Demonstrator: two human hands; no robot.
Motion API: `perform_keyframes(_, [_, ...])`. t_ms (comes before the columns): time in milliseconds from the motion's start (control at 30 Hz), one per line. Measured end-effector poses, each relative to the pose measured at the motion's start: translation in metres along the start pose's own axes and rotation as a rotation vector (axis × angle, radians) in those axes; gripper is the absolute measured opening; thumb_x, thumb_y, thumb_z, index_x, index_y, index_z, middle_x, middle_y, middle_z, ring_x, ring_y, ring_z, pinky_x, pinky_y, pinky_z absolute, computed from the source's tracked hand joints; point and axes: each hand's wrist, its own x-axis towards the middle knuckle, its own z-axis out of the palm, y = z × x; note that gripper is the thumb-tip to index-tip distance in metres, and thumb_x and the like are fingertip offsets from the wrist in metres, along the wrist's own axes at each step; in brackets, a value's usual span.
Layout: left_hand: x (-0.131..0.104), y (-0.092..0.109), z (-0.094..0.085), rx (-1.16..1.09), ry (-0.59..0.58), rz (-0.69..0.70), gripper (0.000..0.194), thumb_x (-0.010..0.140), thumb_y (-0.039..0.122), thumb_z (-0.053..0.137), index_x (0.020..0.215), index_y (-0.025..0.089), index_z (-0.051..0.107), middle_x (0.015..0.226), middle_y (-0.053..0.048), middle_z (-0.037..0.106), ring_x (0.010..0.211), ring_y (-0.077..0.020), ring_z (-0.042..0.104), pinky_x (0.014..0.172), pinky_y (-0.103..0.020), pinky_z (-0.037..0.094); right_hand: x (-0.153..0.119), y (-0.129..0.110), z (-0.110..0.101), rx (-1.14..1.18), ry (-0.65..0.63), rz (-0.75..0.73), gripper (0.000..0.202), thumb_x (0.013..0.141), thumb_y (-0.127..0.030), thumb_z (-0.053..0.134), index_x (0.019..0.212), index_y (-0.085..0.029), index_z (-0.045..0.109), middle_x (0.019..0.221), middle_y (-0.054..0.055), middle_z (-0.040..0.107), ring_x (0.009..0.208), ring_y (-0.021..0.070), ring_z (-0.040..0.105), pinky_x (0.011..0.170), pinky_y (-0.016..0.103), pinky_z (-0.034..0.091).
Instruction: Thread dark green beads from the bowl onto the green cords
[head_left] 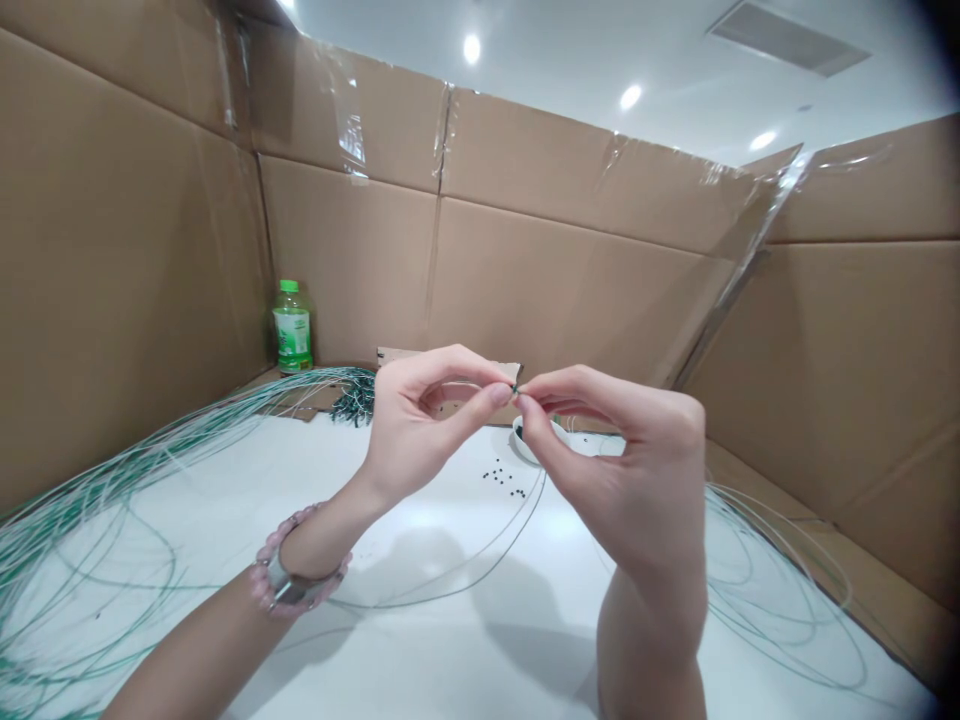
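Note:
My left hand [431, 415] and my right hand [615, 430] meet at their fingertips, raised over the white tabletop [420, 660]. Both are closed in a pinch on one tiny dark-green piece [515, 390], perhaps a cable tip; its exact shape is too small to make out. Thin pale cable strands [504, 556] come out below my right thumb and curve down to the left across the table. Partly hidden behind the right fingers is a small white bowl [523, 447] with dark bits inside. Several tiny black beads or rings [501, 476] lie scattered in front of it.
A bundle of green and white cables [187, 435] runs along the left side, ending in a dark tangle [352, 397]. More loose cables [780, 600] loop at the right. A green-capped bottle [292, 328] stands in the back left corner. Cardboard walls [570, 270] enclose the table.

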Motion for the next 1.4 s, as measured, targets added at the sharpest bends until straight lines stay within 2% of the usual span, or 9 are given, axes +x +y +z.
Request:
perform_keyframes(333, [0.000,-0.004,-0.006,0.048,-0.091,0.116,0.009,0.074,0.013,0.066,0.080,0.019,0.069,0.075,-0.002,0.068,0.067,-0.0124,0.064,0.058,-0.023,0.055,-0.004,0.004,-0.003,-0.136,-0.015,-0.052,0.013,0.082,-0.017,0.057,0.075,-0.024,0.065,0.065,-0.003,0.068,0.056,0.0133,0.062,0.049,0.026,0.044])
perform_keyframes(633, [0.000,-0.003,-0.009,0.247,-0.087,0.199,0.008,0.074,0.016,0.066,0.075,0.023,0.070,0.073,-0.001,0.071,0.065,-0.0140,0.064,0.060,-0.026,0.051,-0.001,0.008,0.003,-0.001,-0.055,0.016,0.009,0.077,-0.014,0.058,0.073,-0.022,0.061,0.067,-0.003,0.066,0.062,0.0120,0.063,0.064,0.024,0.052])
perform_keyframes(700, [0.000,-0.005,-0.009,0.278,-0.081,0.217,0.009,0.074,0.016,0.065,0.074,0.023,0.069,0.071,0.000,0.070,0.063,-0.0135,0.063,0.060,-0.026,0.050,-0.001,0.012,0.001,-0.065,-0.137,0.068,0.007,0.074,-0.014,0.059,0.069,-0.020,0.058,0.065,-0.003,0.065,0.063,0.0127,0.063,0.063,0.025,0.052])
perform_keyframes(767, [0.000,-0.007,-0.008,0.300,-0.075,0.220,0.008,0.073,0.016,0.065,0.073,0.023,0.068,0.067,0.001,0.068,0.061,-0.0127,0.062,0.058,-0.025,0.049,0.000,0.017,-0.004,-0.147,-0.297,0.109,0.006,0.072,-0.016,0.060,0.068,-0.019,0.059,0.067,-0.001,0.066,0.067,0.0151,0.064,0.063,0.027,0.052])
perform_keyframes(867, [-0.001,-0.011,-0.006,0.307,-0.097,0.202,0.006,0.074,0.016,0.064,0.072,0.021,0.067,0.066,0.001,0.068,0.060,-0.0121,0.061,0.058,-0.024,0.050,0.003,0.023,-0.010,-0.111,-0.426,0.128,0.005,0.074,-0.021,0.062,0.077,-0.019,0.065,0.079,0.002,0.070,0.077,0.0175,0.066,0.067,0.029,0.053])
perform_keyframes(933, [-0.001,-0.014,-0.003,0.282,-0.112,0.177,0.005,0.075,0.017,0.063,0.072,0.020,0.067,0.068,0.000,0.069,0.061,-0.0121,0.062,0.058,-0.024,0.051,0.005,0.024,-0.010,0.003,-0.356,0.137,0.009,0.078,-0.023,0.060,0.084,-0.019,0.066,0.083,0.003,0.071,0.079,0.0161,0.067,0.067,0.026,0.054])
perform_keyframes(1067, [-0.002,-0.027,0.002,0.137,-0.099,0.056,0.005,0.076,0.021,0.064,0.073,0.017,0.067,0.071,-0.003,0.070,0.063,-0.0119,0.063,0.058,-0.022,0.053,0.008,0.025,-0.003,0.136,-0.238,0.130,0.012,0.081,-0.016,0.055,0.076,-0.017,0.066,0.074,0.001,0.069,0.071,0.0118,0.066,0.065,0.023,0.053])
perform_keyframes(1267, [-0.005,-0.061,0.007,-0.084,-0.170,-0.167,0.016,0.074,0.030,0.067,0.069,0.014,0.065,0.069,-0.005,0.069,0.063,-0.0129,0.064,0.059,-0.024,0.055,0.007,0.032,-0.001,0.066,-0.290,0.182,0.013,0.081,-0.015,0.054,0.076,-0.017,0.066,0.072,0.000,0.068,0.067,0.0114,0.064,0.061,0.023,0.052])
perform_keyframes(1400, [-0.007,-0.061,0.011,-0.105,-0.120,-0.177,0.016,0.073,0.029,0.068,0.067,0.015,0.064,0.067,-0.004,0.069,0.060,-0.0113,0.064,0.058,-0.022,0.055,0.009,0.039,0.001,0.090,-0.308,0.184,0.012,0.080,-0.015,0.055,0.075,-0.016,0.066,0.072,0.001,0.068,0.067,0.0114,0.064,0.060,0.023,0.052])
